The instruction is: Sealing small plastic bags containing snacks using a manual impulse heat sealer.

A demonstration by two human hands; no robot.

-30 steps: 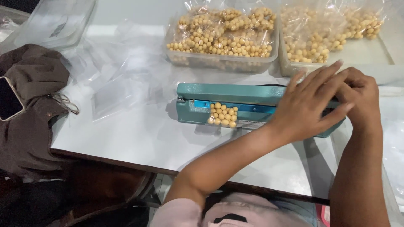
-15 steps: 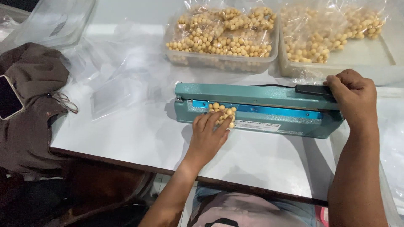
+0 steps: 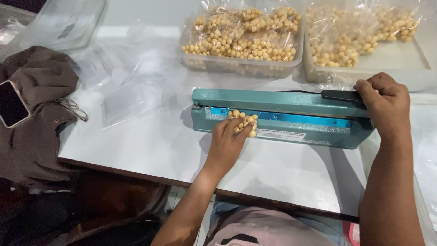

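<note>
A teal heat sealer [image 3: 277, 117] lies across the white table [image 3: 150, 146]. Its arm is raised a little, with the blue sealing strip showing. A small clear bag of yellow beans [image 3: 243, 122] sits in the sealer's left part. My left hand [image 3: 229, 145] rests its fingers on that bag, pressing it against the sealer's front. My right hand [image 3: 383, 104] is closed around the black handle [image 3: 339, 95] at the sealer's right end.
Two clear plastic tubs of bagged yellow beans stand behind the sealer, one [image 3: 241, 43] in the middle, one [image 3: 364, 41] at the right. Empty clear bags [image 3: 123, 77] lie at the left. A brown cloth [image 3: 36, 118] with a phone [image 3: 11, 102] and glasses covers the left edge.
My left hand left the sealer's arm and came down to the bean bag. The arm has lifted slightly, my right hand still on the handle.
</note>
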